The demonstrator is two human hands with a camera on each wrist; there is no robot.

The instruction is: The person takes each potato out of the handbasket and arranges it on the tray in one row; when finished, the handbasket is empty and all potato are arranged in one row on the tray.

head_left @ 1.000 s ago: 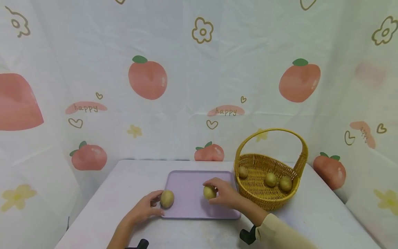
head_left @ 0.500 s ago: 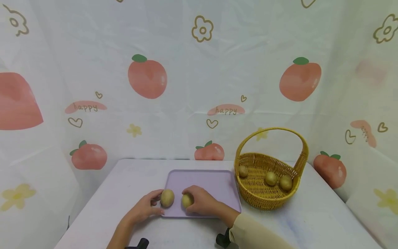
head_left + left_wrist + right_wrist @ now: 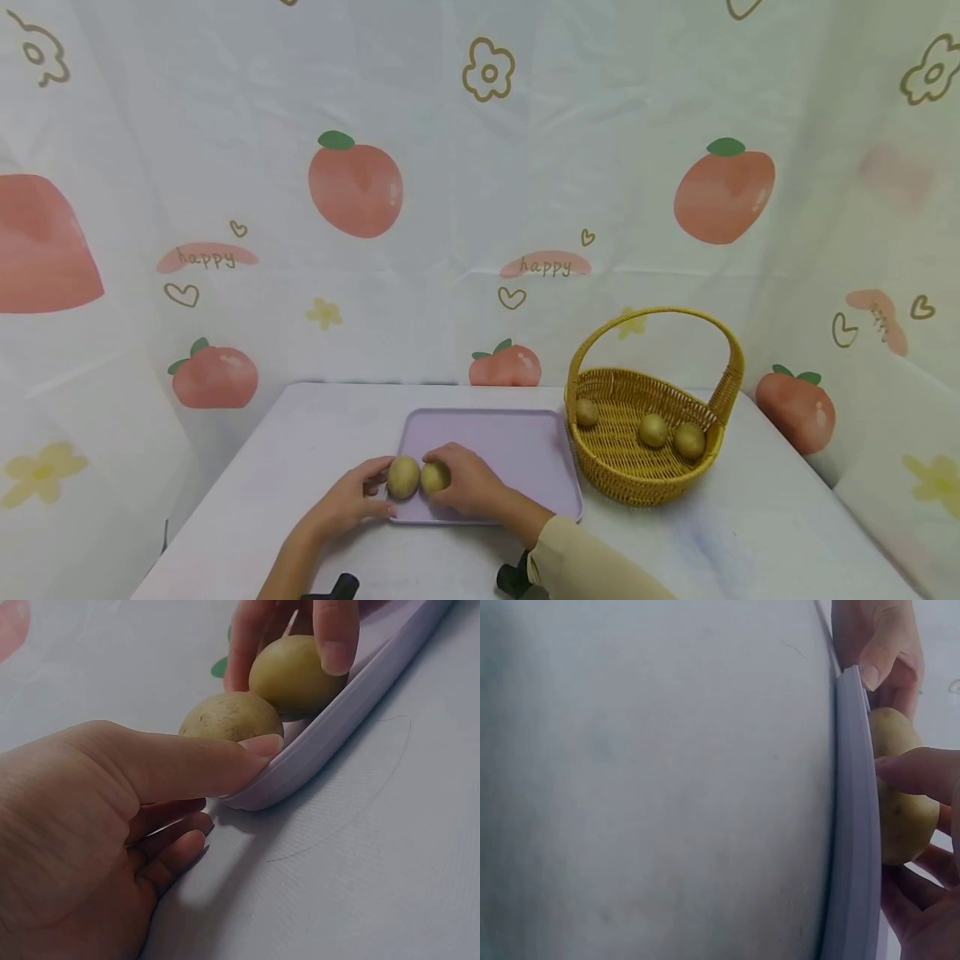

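Two yellowish potatoes sit side by side at the left end of a lilac tray (image 3: 510,450). My left hand (image 3: 343,505) is at the tray's left front corner, beside the left potato (image 3: 403,477). In the left wrist view its thumb (image 3: 259,748) lies over the rim against that potato, with fingers curled below the edge. My right hand (image 3: 471,483) grips the right potato (image 3: 434,478) between thumb and fingers. The right wrist view shows this right potato (image 3: 907,825) inside the tray wall, close against the other one.
A yellow wicker basket (image 3: 637,492) with a tall handle stands at the tray's right, holding several potatoes (image 3: 653,430). The white-covered table (image 3: 330,417) meets a printed cloth backdrop behind.
My right hand has carried its potato leftward across the tray, up beside the left potato. My left hand stays at the corner, and the basket has not moved.
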